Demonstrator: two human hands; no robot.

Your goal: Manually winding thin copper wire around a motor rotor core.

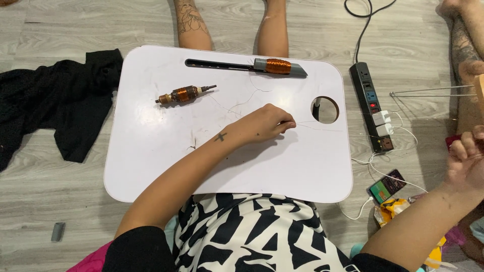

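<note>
Head view: the left hand [265, 124] rested on the white lap tray [151, 166], fingertips pinched on a thin wire [315, 123] drawn taut rightward, likely to keep it from kinking. The right hand [466, 158], well off the tray's right side, was curled; whether it gripped the wire, I couldn't tell. A copper-wound armature [184, 93] lay apart, near a coil spool [278, 66] in the tray's slot.

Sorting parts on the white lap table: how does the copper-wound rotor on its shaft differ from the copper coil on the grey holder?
The copper-wound rotor lies loose mid-table, tilted; the copper coil sits in the grey holder by the far edge. The rotor has a thin shaft; the coil shows none. Both show orange copper winding.
</note>
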